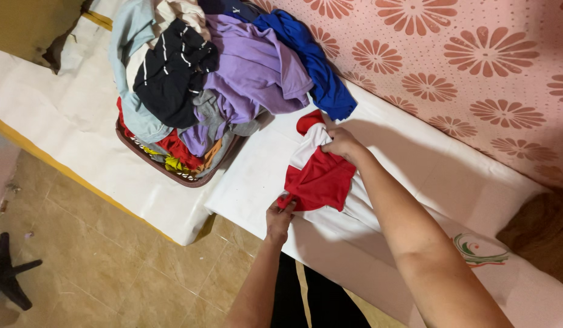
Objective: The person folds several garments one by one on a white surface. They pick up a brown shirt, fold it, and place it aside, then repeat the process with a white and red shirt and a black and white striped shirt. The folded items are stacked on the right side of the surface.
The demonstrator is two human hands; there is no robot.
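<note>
A red and white garment (319,176) lies bunched on a white sheet (415,164) that covers the surface in front of me. My left hand (278,220) pinches its near red edge at the sheet's border. Over the garment's far white part, my right hand (341,143) is closed on the cloth. Both forearms reach in from the bottom of the view.
A brown basket (172,171) heaped with clothes stands at the left: a purple shirt (257,73), a blue garment (318,67), a black striped one (172,73). A pink flowered cloth (476,67) covers the far right. Tan tiled floor (111,267) lies below, with a black stand base (8,276).
</note>
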